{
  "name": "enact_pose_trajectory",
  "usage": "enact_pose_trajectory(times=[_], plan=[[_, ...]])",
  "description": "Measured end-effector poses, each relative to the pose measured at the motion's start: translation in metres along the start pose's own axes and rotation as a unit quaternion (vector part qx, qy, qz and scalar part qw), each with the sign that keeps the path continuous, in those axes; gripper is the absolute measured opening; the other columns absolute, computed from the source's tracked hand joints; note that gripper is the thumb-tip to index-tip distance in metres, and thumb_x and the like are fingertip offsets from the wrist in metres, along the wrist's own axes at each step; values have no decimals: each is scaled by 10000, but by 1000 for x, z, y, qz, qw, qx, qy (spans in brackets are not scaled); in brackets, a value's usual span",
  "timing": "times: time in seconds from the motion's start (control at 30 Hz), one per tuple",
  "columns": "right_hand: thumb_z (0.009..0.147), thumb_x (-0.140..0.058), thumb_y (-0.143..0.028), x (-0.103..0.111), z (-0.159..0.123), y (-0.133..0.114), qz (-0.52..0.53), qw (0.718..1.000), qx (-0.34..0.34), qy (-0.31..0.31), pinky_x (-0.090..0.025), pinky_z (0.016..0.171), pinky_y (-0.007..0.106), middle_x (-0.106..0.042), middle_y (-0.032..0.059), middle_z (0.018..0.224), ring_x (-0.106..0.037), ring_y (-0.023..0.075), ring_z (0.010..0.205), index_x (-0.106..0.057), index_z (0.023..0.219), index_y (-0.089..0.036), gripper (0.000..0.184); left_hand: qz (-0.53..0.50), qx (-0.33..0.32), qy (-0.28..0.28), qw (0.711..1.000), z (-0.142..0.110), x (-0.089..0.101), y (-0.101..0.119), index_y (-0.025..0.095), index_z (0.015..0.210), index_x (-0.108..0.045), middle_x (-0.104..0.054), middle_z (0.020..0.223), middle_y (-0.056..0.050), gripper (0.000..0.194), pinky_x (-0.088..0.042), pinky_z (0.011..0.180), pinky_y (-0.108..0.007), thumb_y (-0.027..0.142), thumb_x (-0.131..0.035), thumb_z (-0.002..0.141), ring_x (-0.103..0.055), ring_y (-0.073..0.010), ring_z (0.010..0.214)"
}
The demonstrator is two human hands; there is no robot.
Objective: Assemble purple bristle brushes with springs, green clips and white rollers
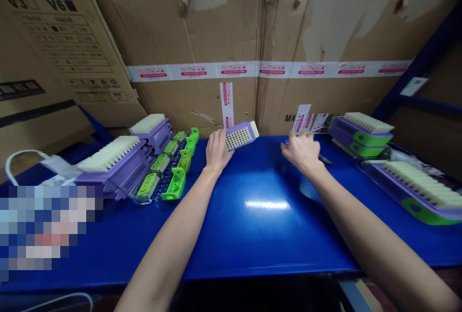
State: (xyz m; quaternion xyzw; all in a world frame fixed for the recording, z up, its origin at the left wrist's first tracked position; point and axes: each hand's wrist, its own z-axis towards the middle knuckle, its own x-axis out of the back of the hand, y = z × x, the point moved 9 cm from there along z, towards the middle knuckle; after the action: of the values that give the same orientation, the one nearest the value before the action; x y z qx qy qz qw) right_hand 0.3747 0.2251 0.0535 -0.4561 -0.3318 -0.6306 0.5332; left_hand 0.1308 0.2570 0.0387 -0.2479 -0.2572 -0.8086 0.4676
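My left hand (216, 150) is closed round the near end of a purple-framed part (240, 137) with a pale dotted grid on its face and a cream block at its far end. It is tilted just above the blue table. To the right, my right hand (302, 149) hovers low over the table with curled fingers. Something bluish and clear shows at its fingertips, too blurred to name. A dark slim tool (325, 159) lies just beside that wrist.
Purple parts with cream ridged tops (111, 153) stand at left, beside rows of green end pieces (176, 184). Purple-and-green assembled pieces (364, 134) are stacked at right, another (418, 196) nearer. Cardboard boxes (195, 28) wall the back of the blue table (267, 240).
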Motion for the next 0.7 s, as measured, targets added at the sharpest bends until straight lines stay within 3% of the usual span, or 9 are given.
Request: enact_pose_trajectory(times=[0.1, 0.2, 0.33, 0.5, 0.6, 0.7], plan=[[836, -547, -416, -12, 2, 16, -29, 996, -35, -71, -480, 770, 488, -549, 271, 1141, -559, 402, 1054, -568, 1172, -99, 462, -2, 8, -1, 1000, 0, 0, -2, 120, 1221, -462, -560, 1206, -159, 593, -455, 978, -429, 103, -657, 662, -511, -293, 1126], [841, -531, -322, -23, 1, 16, -24, 991, -25, -126, -491, 765, 448, -549, 243, 1139, -615, 363, 997, -546, 1208, -127, 416, -1, 8, -4, 1000, 0, 0, -1, 129, 1225, -460, -560, 1208, -159, 587, -460, 965, -440, 95, -642, 667, -511, -298, 1130], [827, -487, -177, -27, -4, -6, -3, 992, 39, -124, -497, 774, 425, -533, 230, 1172, -628, 348, 992, -478, 1305, -157, 479, 2, 2, -3, 1000, 0, 0, 1, 143, 1214, -471, -567, 1196, -141, 582, -466, 954, -434, 93, -640, 660, -524, -297, 1112], [791, -589, -274, -38, -9, -36, 91, 976, 132, -148, -478, 861, 400, -496, 226, 1277, -601, 340, 1051, -279, 1468, -147, 755, -4, -3, -1, 1000, 0, 0, 1, 150, 1214, -467, -563, 1202, -138, 591, -460, 969, -442, 101, -657, 657, -518, -295, 1118], [764, -606, -227, -43, -5, -39, 169, 959, 151, -172, -478, 858, 369, -633, 167, 1093, -622, 295, 993, -267, 1473, -108, 795, -2, -4, -1, 1000, 0, 0, 1, 141, 1224, -460, -558, 1210, -147, 604, -454, 977, -442, 108, -666, 657, -513, -298, 1128], [771, -605, -240, -41, 3, -33, 250, 946, 133, -156, -484, 846, 359, -687, 86, 924, -638, 252, 909, -312, 1455, -126, 752, 2, -6, 0, 1000, 0, 0, 1, 125, 1229, -459, -558, 1214, -157, 605, -450, 981, -435, 112, -667, 661, -512, -300, 1131]])
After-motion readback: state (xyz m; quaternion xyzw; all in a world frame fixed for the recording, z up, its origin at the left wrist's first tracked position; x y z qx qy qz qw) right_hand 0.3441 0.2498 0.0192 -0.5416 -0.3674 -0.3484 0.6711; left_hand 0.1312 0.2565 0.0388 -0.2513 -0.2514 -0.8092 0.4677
